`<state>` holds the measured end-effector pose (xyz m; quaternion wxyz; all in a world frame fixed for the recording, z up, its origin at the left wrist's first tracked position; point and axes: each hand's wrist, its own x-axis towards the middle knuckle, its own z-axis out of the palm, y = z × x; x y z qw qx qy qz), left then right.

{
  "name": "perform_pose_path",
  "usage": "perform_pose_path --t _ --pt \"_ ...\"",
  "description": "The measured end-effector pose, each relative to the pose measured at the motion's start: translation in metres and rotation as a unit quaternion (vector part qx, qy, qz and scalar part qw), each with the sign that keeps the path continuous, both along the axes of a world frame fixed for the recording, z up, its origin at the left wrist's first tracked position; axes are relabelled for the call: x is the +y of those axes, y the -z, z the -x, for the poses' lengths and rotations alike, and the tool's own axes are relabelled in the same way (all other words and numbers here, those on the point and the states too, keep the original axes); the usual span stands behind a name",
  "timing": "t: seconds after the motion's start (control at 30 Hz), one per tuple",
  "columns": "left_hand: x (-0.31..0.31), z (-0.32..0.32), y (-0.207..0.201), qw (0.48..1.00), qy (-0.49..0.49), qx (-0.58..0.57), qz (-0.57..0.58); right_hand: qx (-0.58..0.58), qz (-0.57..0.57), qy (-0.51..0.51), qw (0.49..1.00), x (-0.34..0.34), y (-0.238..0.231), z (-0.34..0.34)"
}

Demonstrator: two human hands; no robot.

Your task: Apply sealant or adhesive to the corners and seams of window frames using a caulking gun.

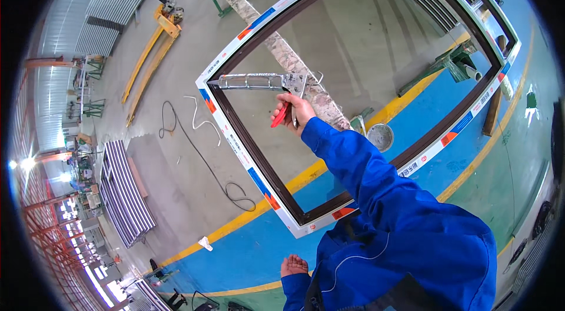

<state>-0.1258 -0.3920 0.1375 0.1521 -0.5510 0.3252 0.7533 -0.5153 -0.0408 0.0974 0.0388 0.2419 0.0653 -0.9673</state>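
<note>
Blue-and-grey workshop floor (253, 246) beneath frame (253, 161); right hand (300, 112) tight round caulking gun (253, 81), left hand (294, 265) loosely curled, empty.

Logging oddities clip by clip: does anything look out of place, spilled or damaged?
Clutter on the floor: left of the frame, a black cable and a white strip lie loosely curled, as if left behind; a white scrap lies lower in view. The beam below the frame is blotchy, perhaps from old residue.
</note>
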Motion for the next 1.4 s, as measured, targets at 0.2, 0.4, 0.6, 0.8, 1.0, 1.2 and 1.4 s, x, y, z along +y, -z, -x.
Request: perform_pose_path --t 0.2,0.4,0.6,0.8,1.0,1.2,1.4 --pt "0.002 0.004 0.001 1.0 -0.002 0.0 0.004 -0.003 0.002 -0.004 1.0 0.004 0.003 0.002" --pt "-0.008 0.003 0.009 1.0 0.017 0.016 0.013 -0.008 0.003 -0.013 1.0 0.004 0.002 0.003" --pt "0.0 0.008 0.004 1.0 -0.014 -0.008 0.008 -0.024 -0.017 -0.014 0.999 0.007 0.001 0.001" --pt "-0.006 0.007 0.008 1.0 -0.009 -0.006 0.009 -0.02 -0.031 -0.022 0.999 0.006 0.003 0.002" --pt "-0.01 0.003 0.013 1.0 -0.007 0.013 -0.002 -0.018 -0.038 -0.013 0.999 0.009 0.001 -0.001" --pt "-0.01 0.001 0.016 0.999 -0.029 0.005 -0.017 -0.023 -0.045 -0.018 0.999 0.011 -0.002 -0.003" --pt "-0.004 0.002 0.018 0.999 -0.035 -0.01 0.024 -0.009 -0.075 -0.028 0.997 0.014 -0.008 -0.004"
